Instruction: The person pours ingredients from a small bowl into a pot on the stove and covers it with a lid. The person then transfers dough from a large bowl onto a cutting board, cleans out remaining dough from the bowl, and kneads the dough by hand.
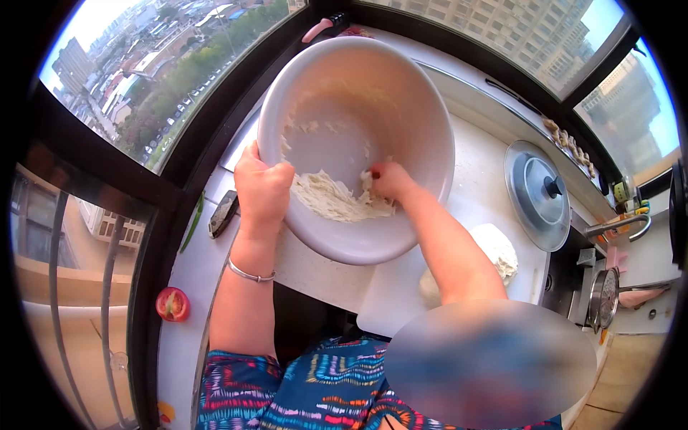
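Observation:
A large pale bowl (423, 143) is tilted so that its inside faces me. My left hand (264, 183) is closed around the bowl's left rim, with a bracelet on the wrist below it. Inside the bowl, my right hand (389, 181) has its fingers pressed together on the shaggy dough (337, 198) lying along the lower wall. Small bits of dough cling to the bowl's inner wall. A smooth white dough lump (496, 251) rests on the white board (380, 304), partly behind my right forearm.
A glass lid (537, 193) with a dark knob lies to the right, near the sink faucet (631, 223). At the left are a cut tomato (173, 304), a green vegetable piece (192, 226) and a dark object (223, 213). Windows border the counter.

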The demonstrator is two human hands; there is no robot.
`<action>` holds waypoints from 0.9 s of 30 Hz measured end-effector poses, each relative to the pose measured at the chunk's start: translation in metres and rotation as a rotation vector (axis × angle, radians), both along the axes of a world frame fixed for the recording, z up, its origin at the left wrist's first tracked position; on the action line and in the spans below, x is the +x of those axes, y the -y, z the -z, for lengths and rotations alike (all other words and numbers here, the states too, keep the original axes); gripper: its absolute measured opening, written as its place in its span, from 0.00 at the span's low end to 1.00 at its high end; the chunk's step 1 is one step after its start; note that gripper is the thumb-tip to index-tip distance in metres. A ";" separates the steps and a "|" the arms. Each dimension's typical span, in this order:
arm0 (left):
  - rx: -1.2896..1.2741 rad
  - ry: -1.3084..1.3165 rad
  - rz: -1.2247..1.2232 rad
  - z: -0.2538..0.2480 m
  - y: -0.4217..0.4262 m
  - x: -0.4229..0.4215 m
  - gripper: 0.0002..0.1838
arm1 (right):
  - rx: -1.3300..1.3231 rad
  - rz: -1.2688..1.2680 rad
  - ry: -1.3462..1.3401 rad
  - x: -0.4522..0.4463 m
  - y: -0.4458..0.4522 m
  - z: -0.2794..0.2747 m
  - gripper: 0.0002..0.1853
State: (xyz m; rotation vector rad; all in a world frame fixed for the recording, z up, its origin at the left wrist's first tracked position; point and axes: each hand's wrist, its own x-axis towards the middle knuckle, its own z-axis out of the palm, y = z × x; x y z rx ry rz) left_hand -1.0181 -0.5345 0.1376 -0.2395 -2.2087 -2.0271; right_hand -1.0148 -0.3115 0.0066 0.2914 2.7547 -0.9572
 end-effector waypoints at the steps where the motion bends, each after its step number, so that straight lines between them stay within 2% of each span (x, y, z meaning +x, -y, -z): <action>1: 0.018 -0.009 -0.007 0.000 0.000 0.000 0.17 | 0.003 0.004 0.006 0.004 0.005 0.001 0.14; 3: 0.059 -0.040 -0.018 0.004 0.000 -0.002 0.18 | -0.052 -0.164 0.027 0.010 0.016 -0.001 0.15; 4: 0.060 -0.036 -0.018 0.004 0.001 -0.001 0.18 | -0.051 -0.164 0.031 0.013 0.022 -0.003 0.15; 6: 0.033 -0.003 -0.036 0.000 0.004 0.000 0.18 | -0.249 -0.161 0.206 0.016 0.037 -0.013 0.16; 10: 0.059 -0.005 -0.006 -0.006 0.010 0.004 0.17 | -0.207 -0.294 0.112 0.021 0.068 -0.037 0.14; 12: -0.061 -0.006 0.020 -0.017 0.010 0.009 0.16 | -0.256 -0.252 0.079 0.028 0.076 -0.035 0.14; 14: -0.114 -0.059 0.024 -0.013 0.013 0.005 0.15 | -0.183 -0.204 -0.044 0.030 0.079 -0.030 0.15; 15: -0.169 -0.102 0.044 -0.011 0.014 0.004 0.14 | -0.186 -0.211 -0.043 0.031 0.078 -0.039 0.15; 17: -0.208 -0.118 0.051 -0.013 0.012 0.006 0.13 | -0.001 -0.255 0.047 0.033 0.067 -0.063 0.14; 21: -0.294 -0.185 0.043 -0.014 0.007 0.009 0.12 | 0.033 -0.224 -0.008 0.019 0.036 -0.061 0.12; 23: -0.282 -0.151 0.054 -0.019 0.008 0.009 0.12 | 0.239 -0.165 -0.066 0.011 0.026 -0.064 0.13; 26: -0.282 -0.114 0.064 -0.020 0.007 0.011 0.13 | 0.329 -0.119 -0.127 0.009 0.013 -0.055 0.15; 27: -0.296 -0.110 0.060 -0.019 0.008 0.012 0.13 | 0.447 -0.188 -0.101 0.008 0.006 -0.053 0.17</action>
